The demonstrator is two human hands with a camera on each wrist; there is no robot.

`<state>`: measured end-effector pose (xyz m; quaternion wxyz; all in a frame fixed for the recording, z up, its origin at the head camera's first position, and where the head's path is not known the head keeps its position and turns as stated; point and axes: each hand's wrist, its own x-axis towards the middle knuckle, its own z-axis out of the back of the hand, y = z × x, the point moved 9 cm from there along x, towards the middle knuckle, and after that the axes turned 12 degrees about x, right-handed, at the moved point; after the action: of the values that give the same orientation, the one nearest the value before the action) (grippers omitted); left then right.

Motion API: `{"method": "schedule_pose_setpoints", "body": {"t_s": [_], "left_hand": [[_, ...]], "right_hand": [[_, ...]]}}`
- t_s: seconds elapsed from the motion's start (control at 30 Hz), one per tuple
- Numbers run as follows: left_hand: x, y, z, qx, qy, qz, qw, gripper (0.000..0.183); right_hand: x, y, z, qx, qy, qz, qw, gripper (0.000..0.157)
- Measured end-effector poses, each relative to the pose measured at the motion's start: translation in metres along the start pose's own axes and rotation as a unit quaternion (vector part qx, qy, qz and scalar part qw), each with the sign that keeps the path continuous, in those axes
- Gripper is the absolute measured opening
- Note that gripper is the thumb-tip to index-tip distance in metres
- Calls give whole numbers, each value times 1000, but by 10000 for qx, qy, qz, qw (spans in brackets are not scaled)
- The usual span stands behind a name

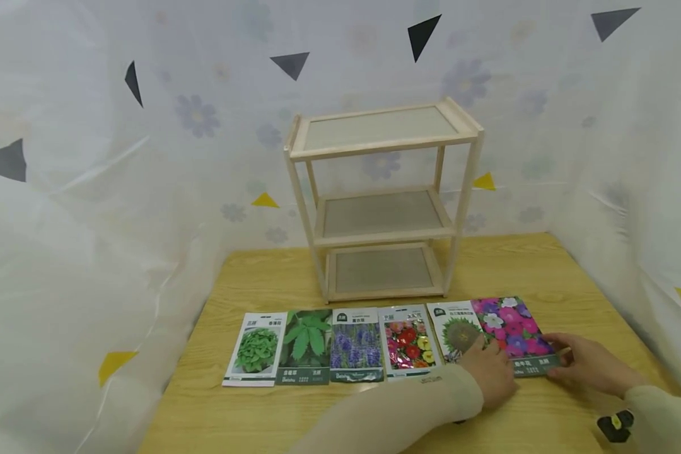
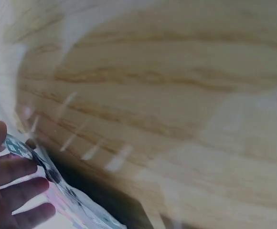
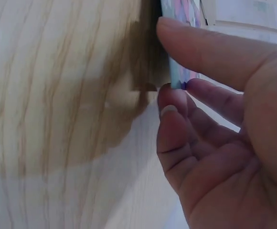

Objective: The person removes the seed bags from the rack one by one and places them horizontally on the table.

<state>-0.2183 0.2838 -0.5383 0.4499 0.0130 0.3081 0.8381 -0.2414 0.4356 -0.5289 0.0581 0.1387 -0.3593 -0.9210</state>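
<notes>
Six seed packets lie in a row: a leafy green herb packet (image 1: 255, 350), a green-leaf packet (image 1: 304, 348), a lavender packet (image 1: 356, 345), a mixed-flower packet (image 1: 408, 343), a cactus packet (image 1: 456, 328) and a petunia packet (image 1: 507, 328). My left hand (image 1: 490, 372) rests over the near edges of the last two, covering part of the cactus picture. In the left wrist view its fingers (image 2: 26, 193) lie fairly straight across a packet's front. My right hand (image 1: 593, 366) pinches the petunia packet's near right corner, between thumb (image 3: 200, 45) and curled fingertips.
A pale wooden three-tier rack (image 1: 386, 239) stands behind the packets on the wood-grain table (image 1: 250, 284). White patterned sheeting (image 1: 119, 221) hangs at the back and both sides. A small black object with a yellow mark (image 1: 615, 427) shows by the right sleeve.
</notes>
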Motion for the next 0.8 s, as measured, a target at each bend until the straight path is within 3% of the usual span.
{"method": "schedule_pose_setpoints", "body": {"t_s": [0.3, 0.67, 0.8], "left_hand": [[2, -9, -2, -50, 138, -130, 9998, 64], [8, -8, -18, -188, 478, 7, 9987, 76], [9, -9, -19, -143, 446, -24, 9989, 78]], "right_hand": [[-6, -15, 4, -109, -56, -179, 9998, 80], [1, -10, 5, -357, -117, 128, 9992, 77], [4, -10, 3, -305, -26, 108, 9995, 76]]}}
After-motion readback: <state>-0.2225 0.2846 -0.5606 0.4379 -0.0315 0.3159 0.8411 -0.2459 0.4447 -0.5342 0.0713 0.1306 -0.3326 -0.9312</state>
